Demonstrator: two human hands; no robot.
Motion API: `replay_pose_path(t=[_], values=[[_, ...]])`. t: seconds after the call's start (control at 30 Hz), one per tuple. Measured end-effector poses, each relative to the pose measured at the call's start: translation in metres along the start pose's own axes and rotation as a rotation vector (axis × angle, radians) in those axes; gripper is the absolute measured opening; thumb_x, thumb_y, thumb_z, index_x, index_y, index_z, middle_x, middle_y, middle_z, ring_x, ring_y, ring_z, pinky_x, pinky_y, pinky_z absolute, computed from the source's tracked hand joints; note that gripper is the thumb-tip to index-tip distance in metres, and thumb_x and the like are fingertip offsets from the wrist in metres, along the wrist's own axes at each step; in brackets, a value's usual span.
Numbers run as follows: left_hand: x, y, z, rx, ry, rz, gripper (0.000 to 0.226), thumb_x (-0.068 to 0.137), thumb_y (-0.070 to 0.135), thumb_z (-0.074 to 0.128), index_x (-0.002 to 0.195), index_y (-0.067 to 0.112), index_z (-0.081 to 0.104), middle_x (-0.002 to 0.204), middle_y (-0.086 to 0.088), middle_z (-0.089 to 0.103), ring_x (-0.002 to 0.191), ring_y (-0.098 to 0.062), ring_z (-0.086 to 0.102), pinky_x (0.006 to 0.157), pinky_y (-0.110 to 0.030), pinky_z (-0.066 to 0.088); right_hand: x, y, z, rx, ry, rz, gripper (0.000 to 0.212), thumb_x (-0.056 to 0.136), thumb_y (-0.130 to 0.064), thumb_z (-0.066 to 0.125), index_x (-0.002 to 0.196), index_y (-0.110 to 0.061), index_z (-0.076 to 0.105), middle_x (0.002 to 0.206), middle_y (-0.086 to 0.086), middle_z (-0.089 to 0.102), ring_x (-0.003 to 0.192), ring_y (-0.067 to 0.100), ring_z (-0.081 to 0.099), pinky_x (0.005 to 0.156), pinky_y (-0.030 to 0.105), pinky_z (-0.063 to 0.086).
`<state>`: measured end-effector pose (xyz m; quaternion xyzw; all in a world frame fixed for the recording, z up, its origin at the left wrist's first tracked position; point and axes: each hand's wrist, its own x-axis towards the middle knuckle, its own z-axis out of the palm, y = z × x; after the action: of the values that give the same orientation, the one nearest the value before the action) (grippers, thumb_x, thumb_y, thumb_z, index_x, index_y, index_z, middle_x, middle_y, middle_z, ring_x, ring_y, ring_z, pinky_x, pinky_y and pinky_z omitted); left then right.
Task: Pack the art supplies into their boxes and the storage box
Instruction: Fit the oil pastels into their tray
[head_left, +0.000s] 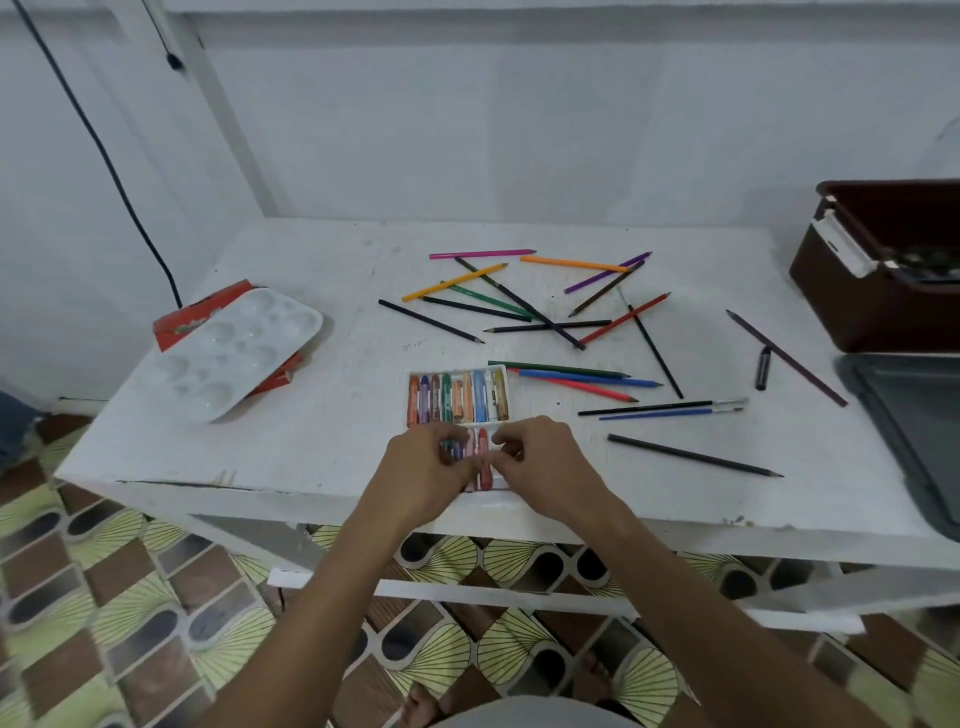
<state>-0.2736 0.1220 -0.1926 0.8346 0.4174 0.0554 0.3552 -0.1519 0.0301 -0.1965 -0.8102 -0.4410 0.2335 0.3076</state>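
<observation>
Both hands work the near row of the crayon tray (457, 371).
Left hand (426, 467) and right hand (540, 457) pinch crayons (483, 460); the tray overhangs the table (311, 447) edge beneath them and may tip.

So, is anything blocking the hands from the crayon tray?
Nothing visible: both the left hand and right hand are already on the crayon tray, fingers curled among the front-row crayons.

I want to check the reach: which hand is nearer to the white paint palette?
Left. The left hand is over the crayon tray, right of the white paint palette; the right hand is farther right.
</observation>
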Motion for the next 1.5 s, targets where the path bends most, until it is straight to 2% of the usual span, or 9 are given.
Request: replay_pose_path(t=[0.07, 0.23, 0.47, 0.63, 0.77, 0.9, 1.1, 1.33, 1.5], values=[[0.000, -0.002, 0.000, -0.007, 0.005, 0.012, 0.038, 0.087, 0.038, 0.066, 0.121, 0.022, 0.062, 0.097, 0.000, 0.069, 0.074, -0.009, 0.063, 0.059, -0.013, 0.040, -0.002, 0.003, -0.001, -0.022, -0.007, -0.004, 0.035, 0.090, -0.024, 0.063, 0.122, -0.010, 0.062, 0.111, 0.006, 0.067, 0.080, 0.004, 0.052, 0.073, 0.009, 0.037], [0.000, -0.006, -0.001, 0.003, -0.004, 0.042, 0.034, 0.087, 0.035, 0.066, 0.120, 0.025, 0.064, 0.084, 0.004, 0.065, 0.068, -0.004, 0.057, 0.057, -0.010, 0.037, -0.006, 0.009, -0.002, -0.046, -0.026, -0.014, 0.037, 0.089, -0.028, 0.063, 0.123, -0.014, 0.061, 0.105, 0.003, 0.063, 0.076, 0.002, 0.046, 0.062, 0.004, 0.030], [0.001, -0.006, -0.001, 0.041, 0.005, 0.081, 0.039, 0.087, 0.034, 0.067, 0.124, 0.024, 0.064, 0.124, -0.002, 0.064, 0.100, -0.013, 0.060, 0.084, -0.019, 0.044, -0.009, 0.005, -0.005, -0.005, -0.084, -0.076, 0.033, 0.091, -0.032, 0.058, 0.123, -0.025, 0.061, 0.084, -0.003, 0.046, 0.070, 0.004, 0.044, 0.061, 0.012, 0.034], [0.002, -0.005, 0.002, 0.098, -0.002, 0.112, 0.037, 0.089, 0.033, 0.064, 0.125, 0.025, 0.063, 0.118, -0.001, 0.067, 0.087, -0.006, 0.055, 0.077, -0.016, 0.042, -0.007, 0.004, -0.004, -0.030, -0.120, -0.070, 0.037, 0.092, -0.031, 0.058, 0.128, -0.026, 0.057, 0.082, -0.008, 0.037, 0.067, 0.002, 0.040, 0.059, 0.011, 0.029], [0.004, -0.003, 0.001, 0.159, -0.036, 0.119, 0.037, 0.092, 0.035, 0.060, 0.127, 0.023, 0.062, 0.129, 0.001, 0.062, 0.108, -0.013, 0.060, 0.088, -0.022, 0.045, -0.006, 0.004, -0.003, -0.047, -0.120, -0.065, 0.039, 0.090, -0.031, 0.061, 0.129, -0.025, 0.057, 0.081, -0.009, 0.034, 0.065, 0.002, 0.039, 0.058, 0.012, 0.028], [0.006, -0.004, -0.005, 0.185, -0.074, 0.123, 0.037, 0.093, 0.034, 0.058, 0.129, 0.024, 0.061, 0.136, 0.002, 0.056, 0.118, -0.016, 0.056, 0.097, -0.025, 0.042, -0.005, 0.006, 0.000, -0.059, -0.114, -0.058, 0.040, 0.090, -0.029, 0.062, 0.129, -0.024, 0.057, 0.077, -0.017, 0.029, 0.066, -0.002, 0.033, 0.073, 0.020, 0.032], [0.007, -0.004, -0.005, 0.190, -0.076, 0.133, 0.036, 0.092, 0.032, 0.060, 0.127, 0.025, 0.062, 0.131, 0.001, 0.060, 0.112, -0.016, 0.059, 0.092, -0.023, 0.044, -0.004, 0.006, -0.001, -0.044, -0.121, -0.101, 0.039, 0.090, -0.030, 0.061, 0.128, -0.031, 0.056, 0.077, -0.016, 0.031, 0.067, -0.001, 0.034, 0.059, 0.009, 0.023], [0.008, -0.007, -0.003, 0.210, -0.061, 0.120, 0.038, 0.090, 0.037, 0.062, 0.126, 0.025, 0.062, 0.132, 0.003, 0.060, 0.112, -0.015, 0.059, 0.093, -0.027, 0.046, 0.001, 0.010, 0.002, -0.067, -0.143, -0.081, 0.038, 0.090, -0.034, 0.061, 0.128, -0.028, 0.058, 0.081, -0.011, 0.034, 0.072, 0.002, 0.034, 0.061, 0.011, 0.025], [0.008, -0.005, -0.006, 0.237, -0.076, 0.152, 0.036, 0.091, 0.036, 0.060, 0.126, 0.027, 0.062, 0.125, 0.003, 0.064, 0.099, -0.013, 0.061, 0.084, -0.021, 0.045, 0.000, 0.013, 0.001, -0.081, -0.157, -0.101, 0.041, 0.090, -0.036, 0.060, 0.130, -0.030, 0.056, 0.083, -0.009, 0.035, 0.073, 0.002, 0.036, 0.066, 0.015, 0.030]])
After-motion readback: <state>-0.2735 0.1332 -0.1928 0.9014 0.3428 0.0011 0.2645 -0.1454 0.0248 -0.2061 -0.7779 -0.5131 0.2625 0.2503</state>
